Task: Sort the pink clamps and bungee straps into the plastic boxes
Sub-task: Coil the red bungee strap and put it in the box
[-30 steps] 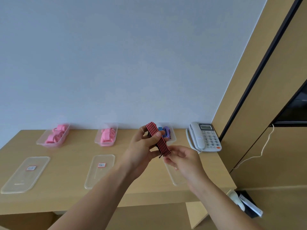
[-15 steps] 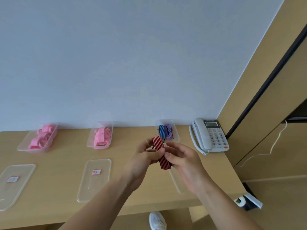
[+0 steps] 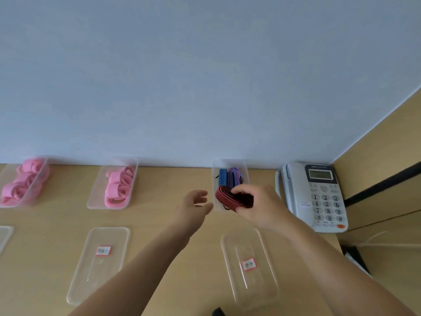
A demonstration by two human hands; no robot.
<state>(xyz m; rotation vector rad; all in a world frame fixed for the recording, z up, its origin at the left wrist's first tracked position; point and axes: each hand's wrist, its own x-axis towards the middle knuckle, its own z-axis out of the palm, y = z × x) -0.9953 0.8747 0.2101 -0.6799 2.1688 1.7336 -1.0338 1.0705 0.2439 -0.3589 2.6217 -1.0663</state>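
At the back right of the desk [image 3: 159,215], over the near end of the right box [image 3: 230,163] beside the telephone [image 3: 319,195], the right hand [image 3: 259,204] grips a folded red-and-black strap [image 3: 225,197], with the fingers curled over its top and the thumb beneath. Whether the strap touches the box cannot be told. Deeper in the same clear plastic box lie a blue strap [image 3: 222,177] and a purple strap [image 3: 233,177], side by side. The left hand [image 3: 196,205] hovers just left of that box, fingers loosely spread, holding nothing. Two more clear boxes stand along the wall to the left: the middle box [image 3: 97,191] and the left box [image 3: 8,176], each holding pink clamps [image 3: 119,185]. Clear lids lie flat nearer the desk's front edge, one before each box. The right lid [image 3: 262,290] and the middle lid [image 3: 95,281] each carry a small red-bordered label, its writing too blurred to read. The left lid [image 3: 4,236] is cut by the picture's edge.
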